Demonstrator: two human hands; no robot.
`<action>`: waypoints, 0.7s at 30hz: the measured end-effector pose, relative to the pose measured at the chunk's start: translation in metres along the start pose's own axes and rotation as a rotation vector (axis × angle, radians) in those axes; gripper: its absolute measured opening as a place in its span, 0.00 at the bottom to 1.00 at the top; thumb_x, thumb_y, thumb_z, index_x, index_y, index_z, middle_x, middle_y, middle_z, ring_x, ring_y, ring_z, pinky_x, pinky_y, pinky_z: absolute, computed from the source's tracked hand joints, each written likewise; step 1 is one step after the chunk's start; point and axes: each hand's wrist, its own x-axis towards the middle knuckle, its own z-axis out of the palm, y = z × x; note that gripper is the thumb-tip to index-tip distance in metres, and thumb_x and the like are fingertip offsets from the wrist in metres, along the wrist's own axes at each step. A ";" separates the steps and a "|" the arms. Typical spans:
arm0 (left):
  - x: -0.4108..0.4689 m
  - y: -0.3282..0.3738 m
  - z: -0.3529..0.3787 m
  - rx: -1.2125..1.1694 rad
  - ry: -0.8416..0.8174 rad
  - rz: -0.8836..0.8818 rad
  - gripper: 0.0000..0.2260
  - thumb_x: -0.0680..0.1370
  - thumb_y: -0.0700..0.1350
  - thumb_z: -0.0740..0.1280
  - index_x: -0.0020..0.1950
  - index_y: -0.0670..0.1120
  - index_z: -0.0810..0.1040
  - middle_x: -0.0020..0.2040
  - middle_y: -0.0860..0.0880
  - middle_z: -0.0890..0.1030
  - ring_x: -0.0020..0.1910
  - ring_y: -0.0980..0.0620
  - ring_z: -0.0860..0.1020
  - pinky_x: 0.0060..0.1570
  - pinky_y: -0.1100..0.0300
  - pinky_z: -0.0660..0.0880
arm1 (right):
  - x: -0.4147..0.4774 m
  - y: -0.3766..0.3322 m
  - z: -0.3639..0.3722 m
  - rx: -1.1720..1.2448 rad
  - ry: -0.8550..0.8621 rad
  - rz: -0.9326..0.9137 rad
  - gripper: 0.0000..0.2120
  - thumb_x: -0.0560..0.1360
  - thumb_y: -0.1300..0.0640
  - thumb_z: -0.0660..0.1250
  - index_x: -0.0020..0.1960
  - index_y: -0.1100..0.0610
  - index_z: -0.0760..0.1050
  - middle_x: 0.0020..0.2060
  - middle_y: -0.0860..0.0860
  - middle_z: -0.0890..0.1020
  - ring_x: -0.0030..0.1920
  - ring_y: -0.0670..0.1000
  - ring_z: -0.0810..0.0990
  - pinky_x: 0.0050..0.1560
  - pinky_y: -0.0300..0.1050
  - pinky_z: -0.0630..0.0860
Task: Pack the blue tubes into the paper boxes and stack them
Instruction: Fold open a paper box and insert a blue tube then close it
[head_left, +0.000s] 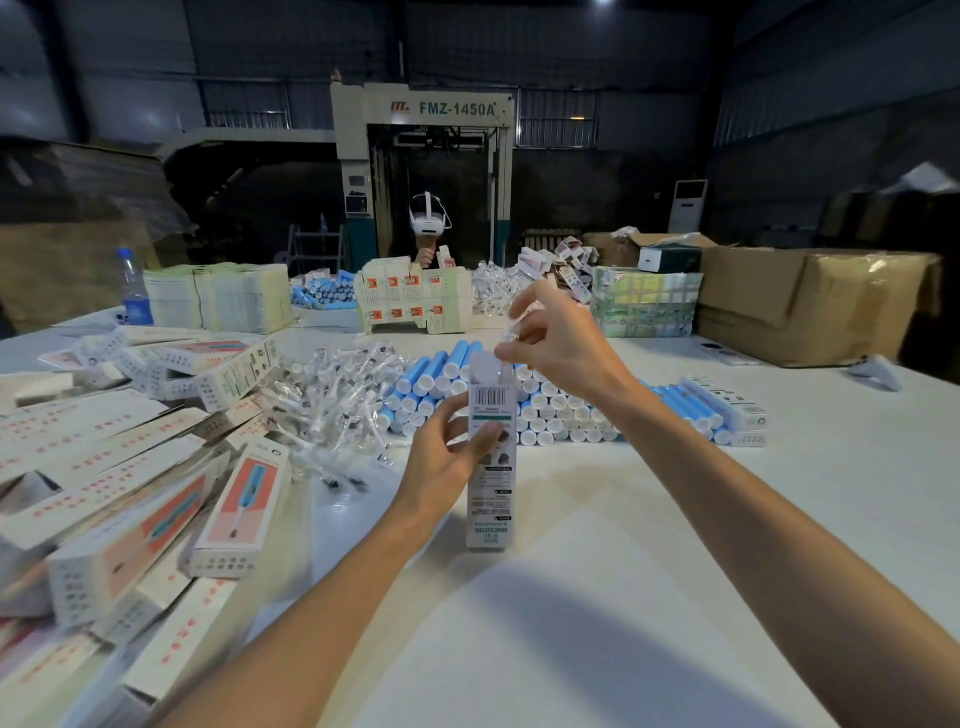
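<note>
A single head-worn camera looks forward and down across the white table (623, 545), close over its near edge, wide enough to take in the FMZ-1450A machine (363, 135) beyond the table's far side.

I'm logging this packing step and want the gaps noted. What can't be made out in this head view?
Head view: inside of the upright white paper box in the left hand; its walls hide the contents.
Head view: small clear item pinched by the right hand; blurred, partly covered by it.
Head view: white printed cartons lower left; blurred, cut by the edge.
</note>
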 end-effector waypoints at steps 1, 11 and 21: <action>0.000 0.000 0.000 0.000 0.001 0.000 0.23 0.79 0.52 0.75 0.71 0.50 0.75 0.57 0.56 0.88 0.52 0.54 0.88 0.44 0.65 0.82 | 0.001 0.001 0.002 -0.070 -0.032 -0.020 0.15 0.75 0.57 0.79 0.54 0.53 0.74 0.46 0.47 0.84 0.47 0.45 0.84 0.44 0.36 0.80; 0.001 0.000 -0.001 0.032 0.018 0.028 0.20 0.79 0.53 0.75 0.69 0.53 0.77 0.57 0.55 0.88 0.54 0.53 0.87 0.45 0.63 0.82 | -0.021 0.031 0.025 -0.160 -0.096 -0.113 0.11 0.84 0.50 0.66 0.58 0.55 0.84 0.62 0.49 0.75 0.65 0.49 0.71 0.64 0.45 0.69; 0.000 0.003 -0.003 0.082 0.019 0.164 0.30 0.80 0.50 0.75 0.78 0.66 0.67 0.65 0.58 0.84 0.62 0.58 0.82 0.50 0.67 0.80 | -0.071 0.048 0.054 0.331 0.057 -0.034 0.21 0.81 0.55 0.72 0.72 0.50 0.73 0.59 0.47 0.84 0.58 0.50 0.83 0.60 0.55 0.81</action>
